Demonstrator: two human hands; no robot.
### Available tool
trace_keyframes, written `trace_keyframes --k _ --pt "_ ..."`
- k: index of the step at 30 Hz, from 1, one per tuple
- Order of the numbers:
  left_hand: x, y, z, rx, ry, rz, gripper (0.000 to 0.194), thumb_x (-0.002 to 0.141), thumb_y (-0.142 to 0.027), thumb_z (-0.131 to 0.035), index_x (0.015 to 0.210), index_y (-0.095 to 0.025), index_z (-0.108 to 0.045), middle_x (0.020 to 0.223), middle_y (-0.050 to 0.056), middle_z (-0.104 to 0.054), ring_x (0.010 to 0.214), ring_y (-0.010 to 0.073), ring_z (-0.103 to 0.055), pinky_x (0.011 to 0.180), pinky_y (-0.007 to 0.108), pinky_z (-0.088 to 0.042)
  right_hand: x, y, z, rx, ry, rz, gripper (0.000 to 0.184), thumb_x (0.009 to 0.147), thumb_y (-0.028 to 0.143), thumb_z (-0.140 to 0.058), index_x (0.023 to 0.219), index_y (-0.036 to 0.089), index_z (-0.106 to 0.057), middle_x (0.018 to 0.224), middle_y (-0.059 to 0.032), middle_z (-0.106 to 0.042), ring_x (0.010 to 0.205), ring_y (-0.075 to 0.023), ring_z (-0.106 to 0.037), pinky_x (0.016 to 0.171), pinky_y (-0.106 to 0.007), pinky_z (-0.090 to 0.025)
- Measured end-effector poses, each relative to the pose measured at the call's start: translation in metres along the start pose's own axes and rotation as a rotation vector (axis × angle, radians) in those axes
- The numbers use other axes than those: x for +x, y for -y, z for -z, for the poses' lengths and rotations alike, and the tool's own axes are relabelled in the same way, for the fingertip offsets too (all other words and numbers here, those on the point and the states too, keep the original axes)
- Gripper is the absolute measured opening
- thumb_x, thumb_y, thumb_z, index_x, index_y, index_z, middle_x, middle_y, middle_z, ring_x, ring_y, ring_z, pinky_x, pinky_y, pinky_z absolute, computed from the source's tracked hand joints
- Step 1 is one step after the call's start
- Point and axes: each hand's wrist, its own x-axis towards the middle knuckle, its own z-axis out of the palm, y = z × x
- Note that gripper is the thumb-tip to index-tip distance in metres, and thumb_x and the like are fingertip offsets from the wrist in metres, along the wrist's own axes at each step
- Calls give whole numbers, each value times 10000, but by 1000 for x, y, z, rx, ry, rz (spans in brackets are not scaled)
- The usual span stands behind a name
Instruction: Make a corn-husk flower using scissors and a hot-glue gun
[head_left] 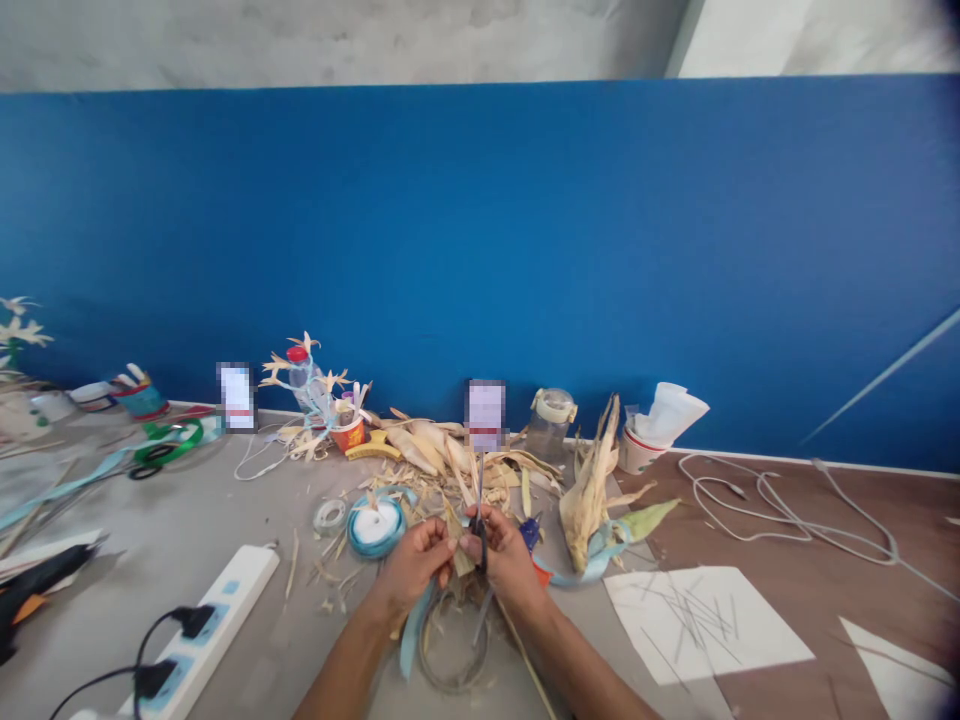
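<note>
Close together over the near middle of the table, both hands are at work. My right hand [501, 552] is closed around a pair of scissors [481, 530], whose dark handle shows at the fingers and whose narrow blades point away from me. With bent, pinched fingers, my left hand [421, 562] holds a small strip of dry corn husk [459, 545] just left of the scissors. Below the hands lies a round coil of wire [453, 685]. A light-blue ribbon end [409, 640] hangs beside my left wrist.
Loose corn husks [424, 445] are heaped ahead. A blue ribbon spool [376, 527] and tape roll [330, 516] lie left; a power strip [217, 625] is nearer. On the right are a husk bundle [589, 500], a paper with thin wires [705, 620] and a white cable [795, 520].
</note>
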Motion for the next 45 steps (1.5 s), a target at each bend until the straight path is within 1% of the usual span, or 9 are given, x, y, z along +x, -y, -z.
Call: trace_keyframes --k 6,13,19,24,28,33,37,40,45 --pt "3 -1 2 -46 15 7 348 661 -454 -649 714 -179 -442 477 -100 -423 352 27 -322 391 180 -198 -2 2 -1 55 10 -105 382 509 234 -775 836 198 -581 604 69 -549 511 -78 -466 503 -192 -369" --pt "1 -11 1 22 -26 6 346 635 -471 -647 654 -182 -458 464 -100 -378 388 47 -318 413 195 -234 -2 0 -1 39 27 -100 390 497 265 -781 822 202 -577 593 61 -551 517 -94 -483 493 -200 -383" --pt "2 -11 4 48 -94 -83 330 679 -479 -603 659 -176 -475 507 -65 -452 426 72 -404 449 215 -273 -1 -1 2 24 17 -95 357 545 249 -752 847 210 -566 596 65 -538 503 -86 -470 483 -192 -370" --pt "4 -8 5 85 -139 -68 326 694 -484 -590 672 -192 -446 462 -96 -375 383 60 -307 411 207 -212 -2 1 2 -28 54 -59 335 558 223 -741 847 211 -573 620 61 -545 544 -93 -486 524 -197 -382" --pt "3 -8 5 153 -144 -82 307 682 -449 -617 670 -181 -469 487 -92 -378 437 69 -314 445 206 -236 -3 1 1 -58 81 -27 304 584 217 -719 850 210 -573 632 50 -552 562 -105 -505 551 -214 -409" --pt "1 -5 1 201 -87 -71 258 687 -404 -629 696 -169 -523 565 -54 -467 535 99 -408 520 216 -302 0 1 -1 -77 -17 41 397 564 218 -726 923 221 -557 725 23 -597 649 -138 -564 617 -248 -457" --pt "0 0 0 197 18 -31 222 680 -360 -641 715 -168 -536 632 -30 -514 588 111 -439 561 223 -330 3 5 0 -114 -47 66 351 567 222 -722 881 215 -564 742 14 -612 682 -150 -576 655 -258 -462" --pt "0 0 2 198 59 -6 210 660 -333 -650 678 -169 -520 607 -44 -484 566 102 -413 548 221 -312 4 8 2 -120 -88 77 344 579 220 -711 889 215 -561 767 9 -619 692 -150 -572 668 -255 -455" --pt "-1 -7 1 82 -105 -27 244 672 -360 -631 636 -179 -471 570 -62 -443 561 102 -407 545 218 -309 3 11 3 -125 -152 80 361 578 219 -716 901 215 -555 679 45 -571 602 -125 -524 612 -239 -439"
